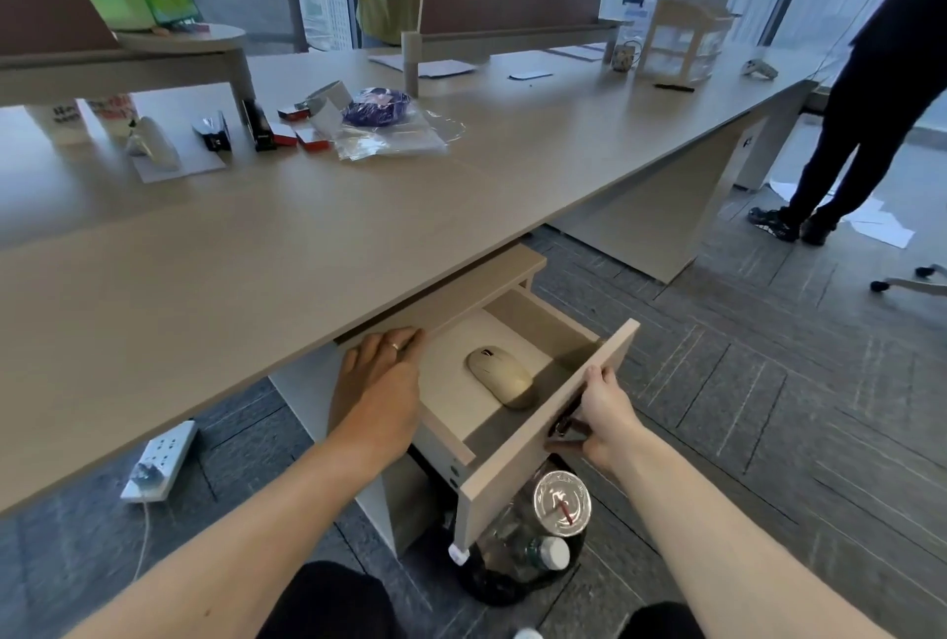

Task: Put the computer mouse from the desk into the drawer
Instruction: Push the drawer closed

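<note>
A beige computer mouse point(499, 376) lies on the floor of the drawer point(533, 438), which stands pulled out from under the desk point(256, 254). My left hand point(379, 382) hovers flat over the drawer's left side, fingers extended toward the desk's underside, holding nothing and a little left of the mouse. My right hand point(597, 415) grips the dark handle on the drawer's front panel.
A bin point(522, 551) with a lidded cup and bottles sits on the floor below the drawer. A power strip point(160, 460) lies on the floor at left. Staplers, boxes and plastic bags clutter the desk's far left. A person point(861, 116) stands at right; another stands behind the divider.
</note>
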Motion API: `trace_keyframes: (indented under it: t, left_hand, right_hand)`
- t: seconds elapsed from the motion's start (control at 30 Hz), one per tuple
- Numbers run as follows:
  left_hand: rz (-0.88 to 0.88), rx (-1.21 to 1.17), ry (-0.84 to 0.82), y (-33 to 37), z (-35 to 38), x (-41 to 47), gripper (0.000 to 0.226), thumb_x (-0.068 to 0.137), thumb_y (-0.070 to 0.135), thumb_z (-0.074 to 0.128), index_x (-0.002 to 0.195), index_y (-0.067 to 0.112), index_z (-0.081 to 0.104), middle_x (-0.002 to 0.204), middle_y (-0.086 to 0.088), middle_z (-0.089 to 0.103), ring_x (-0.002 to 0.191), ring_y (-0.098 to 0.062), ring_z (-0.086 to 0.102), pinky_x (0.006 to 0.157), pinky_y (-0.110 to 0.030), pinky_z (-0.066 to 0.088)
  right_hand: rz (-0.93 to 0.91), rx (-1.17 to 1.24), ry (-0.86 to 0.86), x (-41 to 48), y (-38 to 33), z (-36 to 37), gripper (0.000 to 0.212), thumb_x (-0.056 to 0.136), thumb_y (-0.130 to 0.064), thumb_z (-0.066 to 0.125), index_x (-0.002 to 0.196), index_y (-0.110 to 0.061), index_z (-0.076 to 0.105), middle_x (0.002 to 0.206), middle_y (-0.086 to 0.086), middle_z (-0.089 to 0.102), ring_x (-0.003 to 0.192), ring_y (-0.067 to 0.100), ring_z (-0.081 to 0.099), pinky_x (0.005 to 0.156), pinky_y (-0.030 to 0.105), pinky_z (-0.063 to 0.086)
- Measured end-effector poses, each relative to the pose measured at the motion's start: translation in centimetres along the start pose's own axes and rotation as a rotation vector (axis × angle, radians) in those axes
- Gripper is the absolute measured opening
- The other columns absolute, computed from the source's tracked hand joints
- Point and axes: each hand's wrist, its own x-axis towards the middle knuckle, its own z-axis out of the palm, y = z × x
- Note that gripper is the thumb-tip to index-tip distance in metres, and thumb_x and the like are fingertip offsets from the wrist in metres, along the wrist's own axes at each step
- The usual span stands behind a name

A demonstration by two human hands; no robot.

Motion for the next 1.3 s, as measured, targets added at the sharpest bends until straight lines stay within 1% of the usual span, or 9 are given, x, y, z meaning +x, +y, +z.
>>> trace_keyframes:
  t: [0.1,0.3,0.6,0.67,0.77,0.9,1.0,1.13,1.3]
  left_hand:
    - [-0.001,-0.054,0.075,0.0,0.0,0.0,0.045,0.096,0.025,0.046,0.141,0.021,0.048,0.139,0.009,0.051,0.120,-0.018,0.044,0.098,-0.035,0.035]
    - [0.017,-0.085,0.094,-0.6,0.2,-0.2,0.043,0.098,0.029,0.042,0.139,0.022,0.049,0.138,0.009,0.051,0.121,-0.017,0.043,0.098,-0.038,0.037]
    - [0.028,-0.112,0.091,-1.0,0.0,-0.1,0.044,0.097,0.034,0.042,0.139,0.025,0.048,0.137,0.010,0.052,0.122,-0.015,0.043,0.096,-0.037,0.038]
    - [0.038,-0.109,0.088,-1.0,-0.1,-0.1,0.044,0.097,0.032,0.046,0.140,0.024,0.048,0.136,0.009,0.053,0.122,-0.016,0.044,0.095,-0.037,0.039]
    - [0.046,-0.102,0.073,-1.3,0.0,0.0,0.046,0.094,0.028,0.050,0.140,0.022,0.048,0.137,0.008,0.053,0.122,-0.017,0.045,0.094,-0.037,0.039]
    - [0.059,-0.095,0.063,-1.6,-0.2,0.1,0.050,0.091,0.019,0.057,0.140,0.022,0.049,0.137,0.009,0.053,0.121,-0.017,0.046,0.092,-0.038,0.041]
    - [0.067,-0.090,0.059,-1.7,0.0,0.2,0.054,0.088,0.010,0.062,0.139,0.022,0.050,0.136,0.010,0.054,0.120,-0.017,0.047,0.091,-0.036,0.042]
    - [0.090,-0.077,0.042,-2.1,-0.1,0.4,0.073,0.073,-0.003,0.069,0.139,0.022,0.050,0.136,0.010,0.054,0.118,-0.016,0.046,0.090,-0.030,0.038]
    - [0.112,-0.099,0.049,-2.3,-0.3,0.3,0.078,0.068,-0.009,0.068,0.138,0.020,0.051,0.136,0.008,0.055,0.120,-0.016,0.047,0.093,-0.031,0.039]
  right_hand:
    - [-0.003,-0.006,-0.010,0.9,-0.4,2.3,0.035,0.104,-0.044,0.029,0.137,-0.040,0.039,0.130,0.010,0.051,0.118,0.038,0.051,0.081,0.068,0.053]
    - [0.010,-0.011,-0.028,2.6,-1.4,6.8,0.043,0.103,-0.045,0.030,0.145,-0.041,0.033,0.143,0.008,0.044,0.129,0.038,0.044,0.082,0.069,0.053]
    - [-0.015,-0.012,-0.068,4.0,-2.0,11.0,0.042,0.104,-0.044,0.030,0.145,-0.038,0.034,0.133,0.005,0.043,0.134,0.036,0.039,0.083,0.071,0.051]
    - [-0.013,-0.020,-0.074,4.2,-2.2,11.6,0.044,0.103,-0.045,0.030,0.147,-0.039,0.032,0.141,0.005,0.042,0.136,0.037,0.038,0.081,0.070,0.052]
    - [-0.003,-0.044,-0.081,4.6,-2.2,12.3,0.050,0.102,-0.049,0.031,0.152,-0.041,0.025,0.158,0.004,0.032,0.141,0.039,0.033,0.067,0.064,0.057]
    - [-0.015,-0.070,-0.082,5.1,-2.1,13.0,0.051,0.102,-0.049,0.029,0.153,-0.039,0.024,0.161,0.004,0.027,0.141,0.040,0.033,0.057,0.059,0.058]
    - [-0.005,-0.053,-0.069,5.2,-2.2,13.2,0.048,0.104,-0.042,0.028,0.151,-0.036,0.029,0.159,0.006,0.030,0.138,0.042,0.036,0.063,0.065,0.057]
    - [-0.019,-0.019,-0.101,5.3,-2.1,13.5,0.043,0.102,-0.032,0.036,0.145,-0.033,0.040,0.149,0.007,0.040,0.129,0.040,0.042,0.070,0.064,0.057]
    - [-0.021,-0.038,-0.104,5.5,-2.0,14.0,0.050,0.102,-0.026,0.032,0.151,-0.037,0.030,0.152,0.006,0.040,0.131,0.039,0.044,0.064,0.059,0.059]
